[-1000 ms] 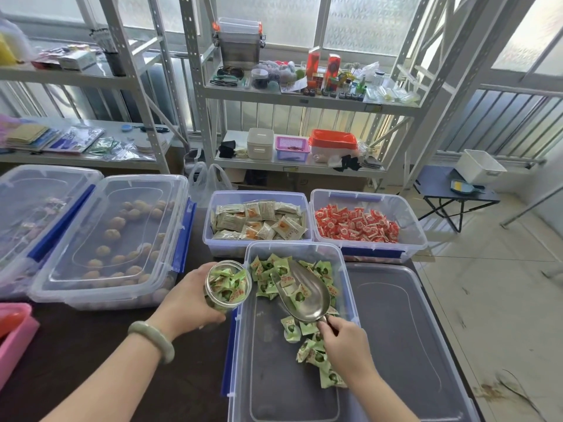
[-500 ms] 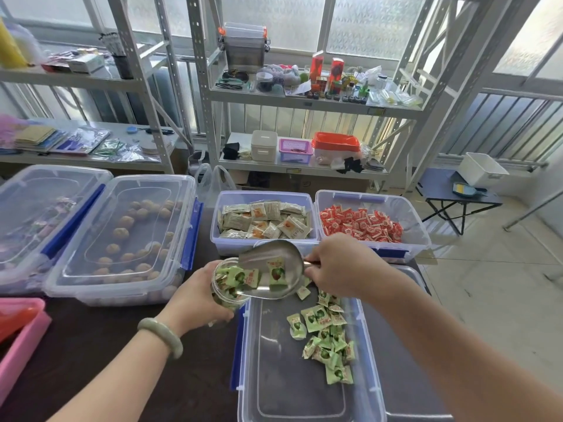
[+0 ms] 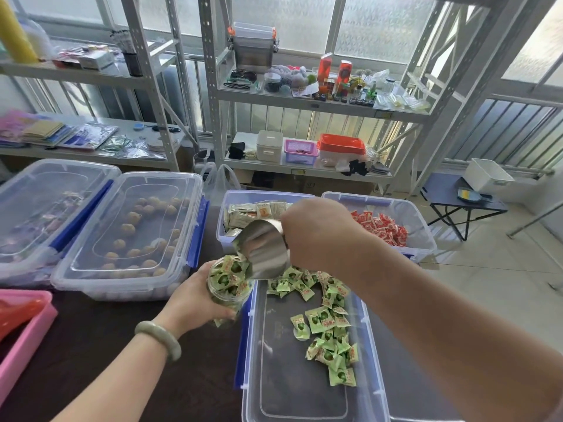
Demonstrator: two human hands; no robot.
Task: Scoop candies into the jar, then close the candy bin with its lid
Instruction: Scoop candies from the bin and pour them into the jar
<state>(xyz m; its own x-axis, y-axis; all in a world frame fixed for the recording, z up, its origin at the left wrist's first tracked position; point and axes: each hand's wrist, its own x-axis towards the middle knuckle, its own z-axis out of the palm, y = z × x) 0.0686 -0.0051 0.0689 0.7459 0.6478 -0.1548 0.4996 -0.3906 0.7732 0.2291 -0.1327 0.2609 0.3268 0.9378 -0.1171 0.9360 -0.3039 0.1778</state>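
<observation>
Clear jar (image 3: 229, 284), heaped with green-wrapped candies (image 3: 327, 324), is gripped around its side by the left hand (image 3: 195, 300), fingers curled closed. Metal scoop (image 3: 262, 248) is clasped by the right hand (image 3: 320, 236), fist closed on the handle, and tipped mouth-down onto the jar rim. Open candy bin (image 3: 304, 391) is placed below the right forearm, candies scattered inside.

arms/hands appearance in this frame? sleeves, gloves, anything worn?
Both arms are bare up to the frame edge: no sleeves in view and no gloves. The left hand has a smooth, rounded pale green bangle at the wrist. The right hand shows no rings, watch or markings.
</observation>
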